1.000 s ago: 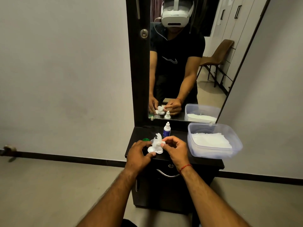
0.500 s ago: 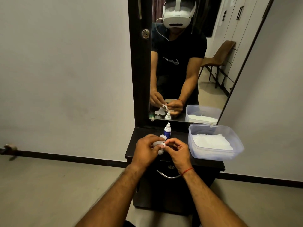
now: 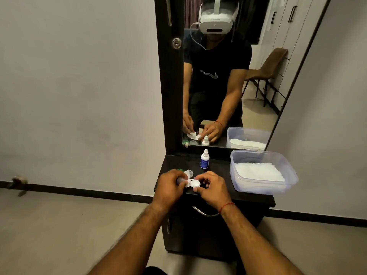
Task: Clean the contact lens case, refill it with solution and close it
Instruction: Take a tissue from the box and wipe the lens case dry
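A white contact lens case lies flat at the front of the black dresser top. My right hand grips its right end with thumb and fingers. My left hand presses a small wad of white tissue into the left well; most of the tissue is hidden under my fingers. Two loose caps, one green and one clear, sit just behind my left hand. The solution bottle, white with a blue label, stands upright further back.
A clear plastic tub holding white tissues fills the right side of the dresser top. A tall mirror rises behind the bottle. A drawer handle sits below the front edge. Bare floor spreads to the left.
The case has come down from in front of the bottle to the front of the dresser top, and the tissue that stood up from it is now tucked under my left fingers.
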